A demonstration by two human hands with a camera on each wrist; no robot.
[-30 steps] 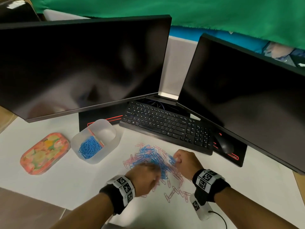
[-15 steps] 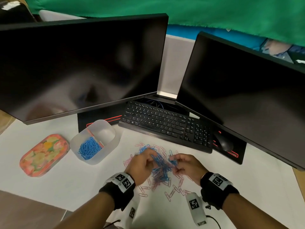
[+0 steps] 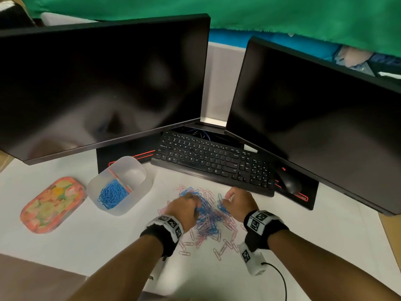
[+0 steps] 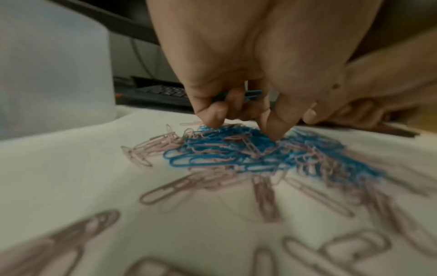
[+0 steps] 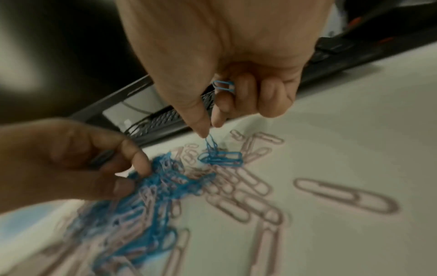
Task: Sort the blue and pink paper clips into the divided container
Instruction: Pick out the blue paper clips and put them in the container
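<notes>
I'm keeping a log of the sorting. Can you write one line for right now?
left hand: holds blue clips | right hand: pinches blue clip | container: blue only | pile: mixed

Both forearms reach forward side by side, the left hand [image 3: 184,208] and right hand [image 3: 239,205] knuckles-up, each with curled fingers [image 4: 214,116] pinching blue paper clips [image 5: 223,86]

Two dark monitors [image 3: 104,83], black keyboard [image 3: 214,164], mouse [image 3: 289,181], floral tin [image 3: 53,204]
</notes>
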